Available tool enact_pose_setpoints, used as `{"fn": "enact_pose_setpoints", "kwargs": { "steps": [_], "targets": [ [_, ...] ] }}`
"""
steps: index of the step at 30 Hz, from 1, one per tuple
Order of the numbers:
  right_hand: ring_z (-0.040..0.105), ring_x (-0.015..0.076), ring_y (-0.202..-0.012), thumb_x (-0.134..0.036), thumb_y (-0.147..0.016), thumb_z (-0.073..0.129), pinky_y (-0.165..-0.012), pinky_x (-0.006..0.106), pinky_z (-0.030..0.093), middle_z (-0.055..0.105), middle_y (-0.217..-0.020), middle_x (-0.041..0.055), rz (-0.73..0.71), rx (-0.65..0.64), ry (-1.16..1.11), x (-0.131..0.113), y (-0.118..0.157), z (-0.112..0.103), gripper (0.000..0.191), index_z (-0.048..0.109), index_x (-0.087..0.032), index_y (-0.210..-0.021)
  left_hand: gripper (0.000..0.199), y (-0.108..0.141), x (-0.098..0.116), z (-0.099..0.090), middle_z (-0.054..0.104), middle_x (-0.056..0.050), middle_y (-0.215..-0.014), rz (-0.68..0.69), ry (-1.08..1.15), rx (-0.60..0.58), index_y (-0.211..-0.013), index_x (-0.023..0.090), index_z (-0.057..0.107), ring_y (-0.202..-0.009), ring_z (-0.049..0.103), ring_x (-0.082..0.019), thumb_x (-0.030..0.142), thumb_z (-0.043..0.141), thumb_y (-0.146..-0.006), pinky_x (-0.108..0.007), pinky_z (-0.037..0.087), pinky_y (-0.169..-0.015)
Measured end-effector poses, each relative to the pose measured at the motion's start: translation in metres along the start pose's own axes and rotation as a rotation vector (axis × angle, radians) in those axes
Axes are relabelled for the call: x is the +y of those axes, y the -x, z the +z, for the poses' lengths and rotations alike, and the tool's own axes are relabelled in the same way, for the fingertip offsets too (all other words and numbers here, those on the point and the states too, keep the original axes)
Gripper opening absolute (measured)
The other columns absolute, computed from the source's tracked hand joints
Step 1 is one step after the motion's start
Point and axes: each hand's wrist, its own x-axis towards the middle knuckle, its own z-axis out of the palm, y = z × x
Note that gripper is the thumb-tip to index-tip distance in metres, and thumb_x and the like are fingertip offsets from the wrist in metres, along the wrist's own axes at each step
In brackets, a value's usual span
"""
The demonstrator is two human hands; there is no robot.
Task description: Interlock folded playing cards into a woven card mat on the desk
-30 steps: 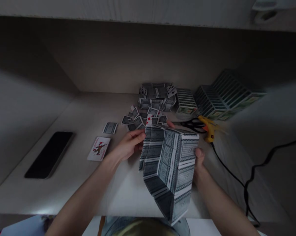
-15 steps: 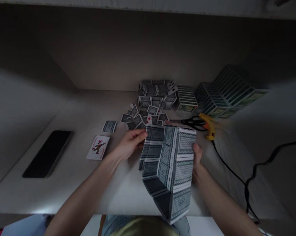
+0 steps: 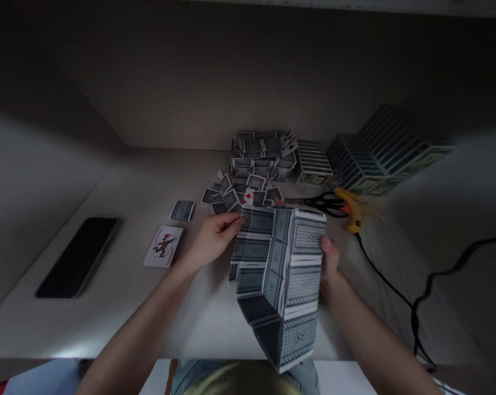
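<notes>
Between my hands is a folded structure made of playing cards (image 3: 303,285), tilted above the table's front edge, with patterned card backs outward. My left hand (image 3: 215,235) pinches its upper left edge between thumb and fingers. My right hand (image 3: 330,260) grips its right side, with the thumb on the outer panel and most fingers hidden behind. Just beyond the structure lies a loose pile of folded cards (image 3: 227,198), one showing red diamonds. Left of my left hand are a joker card (image 3: 164,246), face up, and a face-down card (image 3: 182,210).
A black phone (image 3: 78,257) lies at the left. Against the back wall sit a bundle of joined cards (image 3: 264,156) and several stacked card boxes (image 3: 396,153). Scissors (image 3: 328,203) and a yellow glue gun (image 3: 352,209) lie at the right, its black cable (image 3: 385,277) trailing forward.
The card structure has shifted slightly left and turned a little, so its left panel faces me more. Both hands have kept their hold on it.
</notes>
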Motion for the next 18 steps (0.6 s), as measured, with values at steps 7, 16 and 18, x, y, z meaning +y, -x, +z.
{"fn": "enact_pose_setpoints", "kwargs": {
  "steps": [7, 16, 18],
  "targets": [
    [0.067, 0.0237, -0.071, -0.046, -0.047, 0.075, -0.071, 0.036, 0.053, 0.070, -0.065, -0.0016, 0.066, -0.015, -0.027, -0.002, 0.001, 0.002, 0.032, 0.068, -0.023, -0.067, 0.034, -0.002, -0.010, 0.003, 0.067, -0.005, -0.095, 0.159, -0.117, 0.195, -0.105, 0.016, 0.059, -0.081, 0.060, -0.015, 0.036, 0.054, -0.078, -0.024, 0.045, -0.070],
    [0.066, 0.0247, -0.074, -0.043, -0.052, 0.069, -0.064, 0.035, 0.053, 0.068, -0.059, -0.0017, -0.036, 0.108, -0.013, 0.005, 0.002, 0.011, 0.020, 0.064, -0.024, -0.054, 0.013, -0.001, -0.009, 0.013, 0.054, 0.003, -0.066, 0.170, -0.233, 0.308, -0.078, 0.018, 0.054, -0.060, 0.049, -0.009, 0.028, 0.047, -0.081, -0.019, 0.037, -0.055],
    [0.065, 0.0251, -0.076, -0.039, -0.055, 0.065, -0.063, 0.034, 0.053, 0.068, -0.060, -0.0021, -0.105, 0.207, -0.025, 0.008, 0.003, 0.012, 0.014, 0.063, -0.025, -0.053, 0.012, 0.000, -0.008, 0.015, 0.051, 0.004, -0.063, 0.173, -0.222, 0.310, -0.075, 0.018, 0.052, -0.058, 0.047, -0.009, 0.026, 0.047, -0.081, -0.018, 0.036, -0.054]
  ]
}}
